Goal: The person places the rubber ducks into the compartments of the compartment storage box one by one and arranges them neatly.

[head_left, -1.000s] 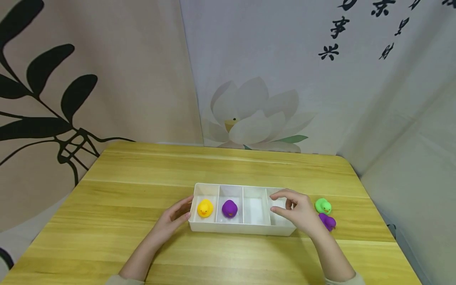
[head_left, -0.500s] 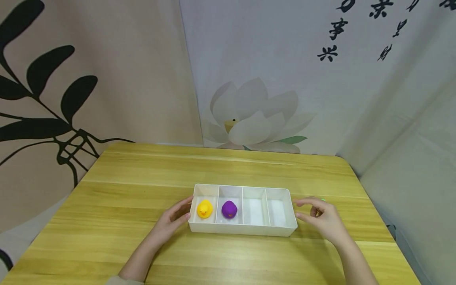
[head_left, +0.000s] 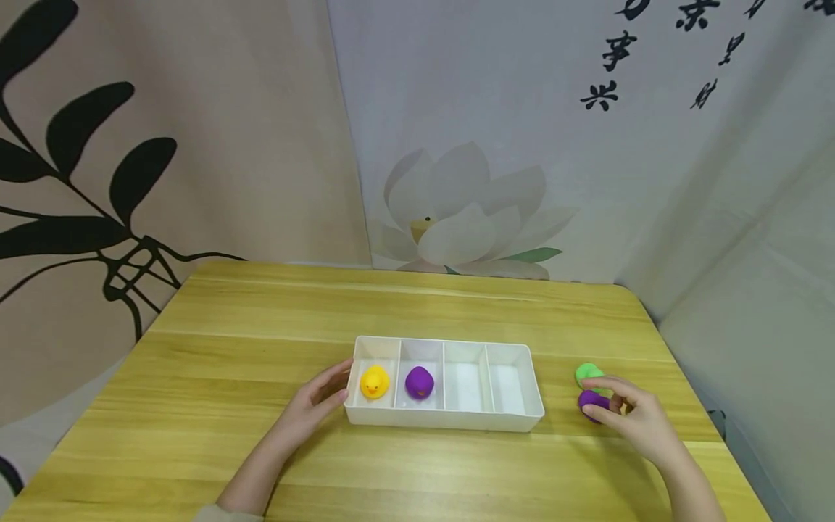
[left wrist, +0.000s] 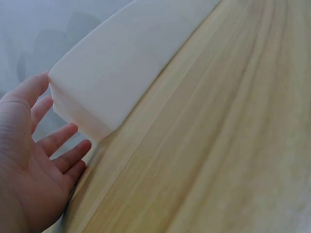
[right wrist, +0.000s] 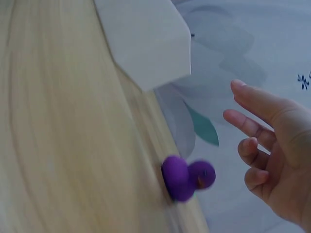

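Note:
A white box [head_left: 443, 420] with a row of compartments stands on the wooden table. Its leftmost compartment holds a yellow toy duck [head_left: 375, 383], and a purple toy duck [head_left: 420, 383] sits in the one beside it. My left hand [head_left: 318, 397] is at the box's left end, thumb at the near corner and fingers spread loosely. To the right of the box lies a second purple duck [head_left: 592, 400], under my right hand [head_left: 642, 422], whose thumb and index finger part around it in the head view. In the right wrist view that duck [right wrist: 181, 177] shows apart from the fingers.
A green toy duck [head_left: 588, 373] lies just behind the loose purple one, partly covered by the right index finger. Behind the table [head_left: 417, 304] hangs a curtain [head_left: 483, 87] printed with a lotus. The table's right edge runs beyond the right hand.
My right hand has moved right, from over the box's rightmost compartment to the loose purple duck beside the box. The left hand has stayed at the box's left end.

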`<state>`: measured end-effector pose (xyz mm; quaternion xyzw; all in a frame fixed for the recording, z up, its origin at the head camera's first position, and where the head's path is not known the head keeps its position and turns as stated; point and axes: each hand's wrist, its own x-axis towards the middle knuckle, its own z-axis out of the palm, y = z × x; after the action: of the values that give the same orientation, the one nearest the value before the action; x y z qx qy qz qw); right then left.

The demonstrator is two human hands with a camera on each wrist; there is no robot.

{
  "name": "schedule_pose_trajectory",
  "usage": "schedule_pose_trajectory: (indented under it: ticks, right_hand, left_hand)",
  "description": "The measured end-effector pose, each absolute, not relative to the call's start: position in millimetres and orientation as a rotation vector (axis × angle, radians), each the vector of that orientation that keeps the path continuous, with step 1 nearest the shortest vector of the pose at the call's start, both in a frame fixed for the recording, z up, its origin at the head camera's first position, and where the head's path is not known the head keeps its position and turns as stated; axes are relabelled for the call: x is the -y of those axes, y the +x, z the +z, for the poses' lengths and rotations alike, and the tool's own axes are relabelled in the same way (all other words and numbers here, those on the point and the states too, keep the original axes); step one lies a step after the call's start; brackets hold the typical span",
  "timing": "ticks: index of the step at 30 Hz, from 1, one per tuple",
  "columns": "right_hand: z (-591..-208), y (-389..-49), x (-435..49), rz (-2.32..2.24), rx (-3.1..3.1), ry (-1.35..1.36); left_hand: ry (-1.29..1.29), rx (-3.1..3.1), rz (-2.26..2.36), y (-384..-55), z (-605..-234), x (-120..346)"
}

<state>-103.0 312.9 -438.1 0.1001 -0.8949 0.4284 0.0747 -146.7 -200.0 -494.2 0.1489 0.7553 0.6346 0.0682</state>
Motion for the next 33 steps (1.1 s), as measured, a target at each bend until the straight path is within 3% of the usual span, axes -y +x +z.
schedule_pose_trajectory:
  ticks: [33]
  right_hand:
    - [-470,-111,-373,1.403,2.822,0.392]
  left_hand:
    - [0.461,-2.261,1.915,-147,-493,200]
